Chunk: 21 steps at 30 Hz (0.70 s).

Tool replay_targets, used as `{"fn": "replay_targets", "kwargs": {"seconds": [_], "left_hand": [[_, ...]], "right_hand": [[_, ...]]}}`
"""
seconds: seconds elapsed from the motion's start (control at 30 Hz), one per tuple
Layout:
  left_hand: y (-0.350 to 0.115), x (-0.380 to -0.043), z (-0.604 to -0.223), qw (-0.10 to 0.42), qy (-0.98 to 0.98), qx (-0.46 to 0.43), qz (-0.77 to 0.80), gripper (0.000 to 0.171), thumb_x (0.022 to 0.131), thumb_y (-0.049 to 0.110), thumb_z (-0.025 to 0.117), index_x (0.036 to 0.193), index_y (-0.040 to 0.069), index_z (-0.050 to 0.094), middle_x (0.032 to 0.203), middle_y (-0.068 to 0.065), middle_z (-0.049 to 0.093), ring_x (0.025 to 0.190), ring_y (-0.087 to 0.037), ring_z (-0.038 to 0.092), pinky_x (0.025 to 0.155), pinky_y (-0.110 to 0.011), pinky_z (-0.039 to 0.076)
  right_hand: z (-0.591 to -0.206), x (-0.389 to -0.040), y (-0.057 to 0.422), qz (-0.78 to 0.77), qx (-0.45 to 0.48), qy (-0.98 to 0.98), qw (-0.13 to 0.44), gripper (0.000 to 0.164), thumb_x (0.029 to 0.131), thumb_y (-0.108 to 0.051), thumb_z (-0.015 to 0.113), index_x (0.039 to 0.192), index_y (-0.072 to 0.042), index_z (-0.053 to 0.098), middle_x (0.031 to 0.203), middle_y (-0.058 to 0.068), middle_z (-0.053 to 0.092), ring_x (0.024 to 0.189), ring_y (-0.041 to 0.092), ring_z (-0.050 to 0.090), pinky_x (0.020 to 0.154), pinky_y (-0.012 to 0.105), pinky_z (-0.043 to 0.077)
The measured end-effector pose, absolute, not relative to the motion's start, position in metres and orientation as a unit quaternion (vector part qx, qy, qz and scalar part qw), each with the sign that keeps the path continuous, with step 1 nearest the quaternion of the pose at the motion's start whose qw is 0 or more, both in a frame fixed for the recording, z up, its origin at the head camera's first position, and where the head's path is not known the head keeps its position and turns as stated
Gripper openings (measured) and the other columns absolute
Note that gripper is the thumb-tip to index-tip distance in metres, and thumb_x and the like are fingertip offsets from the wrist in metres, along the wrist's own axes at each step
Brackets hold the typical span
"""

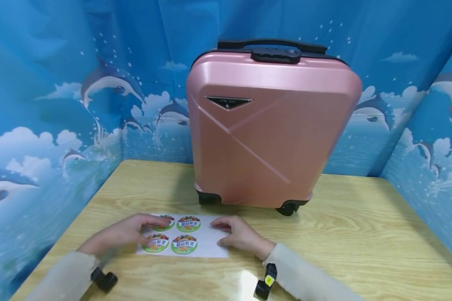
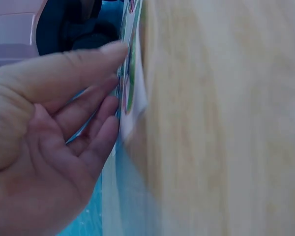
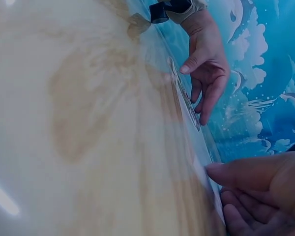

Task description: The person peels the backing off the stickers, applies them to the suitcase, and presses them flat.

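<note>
Backdrop: blue sea cloth (image 1: 52,42) printed with dolphins, hung across the top and both sides of the frame
Counter: pale wood-grain (image 1: 361,217), spreading over the lower half
Suitcase: pink hard shell (image 1: 263,142), standing upright on the counter from upper centre to mid-frame
Sticker sheet: white backing (image 1: 209,242) lying on the counter, lower centre-left, in front of the suitcase
Left grip: fingers and thumb (image 1: 126,232) loosely extended, unclenched, touching the sheet's left end
Right grip: thumb and forefinger (image 1: 241,236) spread apart, relaxed, tips at the sheet's right end
Round stickers: four, fruit-patterned with green rims (image 1: 184,244), two rows, the left pair partly under fingers
</note>
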<state>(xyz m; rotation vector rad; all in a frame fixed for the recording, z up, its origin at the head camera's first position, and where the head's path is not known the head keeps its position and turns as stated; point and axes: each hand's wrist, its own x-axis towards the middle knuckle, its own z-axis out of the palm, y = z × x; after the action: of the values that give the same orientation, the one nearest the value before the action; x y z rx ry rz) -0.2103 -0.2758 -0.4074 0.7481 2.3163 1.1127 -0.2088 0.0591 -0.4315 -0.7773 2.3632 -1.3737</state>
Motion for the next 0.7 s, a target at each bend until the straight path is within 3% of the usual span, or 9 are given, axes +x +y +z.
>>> {"fn": "replay_targets", "kwargs": {"seconds": [0.07,0.17,0.23,0.3,0.4,0.47,0.63,0.7], "left_hand": [[-0.272,-0.209,-0.407,0.242,0.838,0.274,0.406,0.053,0.077,0.013,0.073,0.128,0.006,0.058,0.136,-0.018,0.050,0.127,-0.046,0.037,0.104,-0.047,0.035],[-0.267,-0.209,-0.406,0.255,0.829,0.286,0.407,0.053,0.078,0.014,0.073,0.128,0.007,0.057,0.138,-0.018,0.048,0.128,-0.045,0.037,0.102,-0.030,0.038],[-0.263,-0.209,-0.407,0.261,0.824,0.291,0.411,0.054,0.078,0.015,0.073,0.129,0.007,0.057,0.139,-0.018,0.046,0.128,-0.044,0.038,0.102,-0.030,0.039],[-0.258,-0.210,-0.408,0.262,0.820,0.296,0.413,0.054,0.078,0.015,0.073,0.129,0.007,0.057,0.140,-0.018,0.045,0.128,-0.044,0.037,0.098,-0.019,0.038],[-0.245,-0.210,-0.411,0.261,0.819,0.298,0.416,0.052,0.078,0.011,0.072,0.128,0.008,0.058,0.142,-0.018,0.044,0.130,-0.042,0.037,0.097,-0.017,0.036],[-0.233,-0.210,-0.412,0.255,0.823,0.296,0.413,0.051,0.078,0.009,0.072,0.127,0.009,0.059,0.141,-0.017,0.045,0.130,-0.040,0.038,0.099,-0.020,0.036],[-0.204,-0.210,-0.413,0.237,0.834,0.293,0.403,0.049,0.077,0.008,0.073,0.124,0.011,0.062,0.137,-0.012,0.050,0.128,-0.036,0.042,0.106,-0.046,0.033],[-0.194,-0.210,-0.414,0.240,0.834,0.285,0.408,0.050,0.077,0.009,0.073,0.125,0.014,0.062,0.138,-0.010,0.050,0.129,-0.034,0.041,0.106,-0.050,0.032]], "right_hand": [[-0.431,-0.208,0.065,-0.475,-0.271,0.823,0.153,0.048,0.072,0.003,0.074,0.119,0.001,0.061,0.123,0.013,0.061,0.114,0.029,0.056,0.099,0.037,0.044],[-0.430,-0.207,0.075,-0.472,-0.274,0.823,0.155,0.047,0.073,0.004,0.073,0.118,0.002,0.061,0.123,0.015,0.061,0.114,0.030,0.056,0.098,0.038,0.044],[-0.430,-0.206,0.083,-0.473,-0.276,0.822,0.157,0.046,0.074,0.004,0.072,0.118,0.003,0.061,0.122,0.015,0.060,0.115,0.031,0.056,0.099,0.038,0.043],[-0.429,-0.204,0.090,-0.472,-0.279,0.821,0.156,0.045,0.074,0.005,0.071,0.118,0.004,0.061,0.122,0.017,0.060,0.114,0.032,0.056,0.098,0.038,0.043],[-0.429,-0.202,0.104,-0.470,-0.276,0.823,0.160,0.043,0.075,0.004,0.071,0.117,0.004,0.061,0.122,0.017,0.060,0.114,0.032,0.056,0.098,0.038,0.044],[-0.428,-0.201,0.115,-0.465,-0.271,0.828,0.161,0.043,0.076,0.003,0.072,0.117,0.003,0.061,0.122,0.017,0.060,0.113,0.032,0.057,0.097,0.037,0.044],[-0.426,-0.198,0.144,-0.459,-0.271,0.834,0.145,0.044,0.075,0.001,0.072,0.118,0.004,0.061,0.123,0.019,0.059,0.113,0.035,0.056,0.095,0.037,0.046],[-0.425,-0.196,0.155,-0.460,-0.274,0.833,0.140,0.044,0.076,0.001,0.072,0.118,0.005,0.061,0.124,0.020,0.058,0.114,0.037,0.055,0.095,0.038,0.046]]}}
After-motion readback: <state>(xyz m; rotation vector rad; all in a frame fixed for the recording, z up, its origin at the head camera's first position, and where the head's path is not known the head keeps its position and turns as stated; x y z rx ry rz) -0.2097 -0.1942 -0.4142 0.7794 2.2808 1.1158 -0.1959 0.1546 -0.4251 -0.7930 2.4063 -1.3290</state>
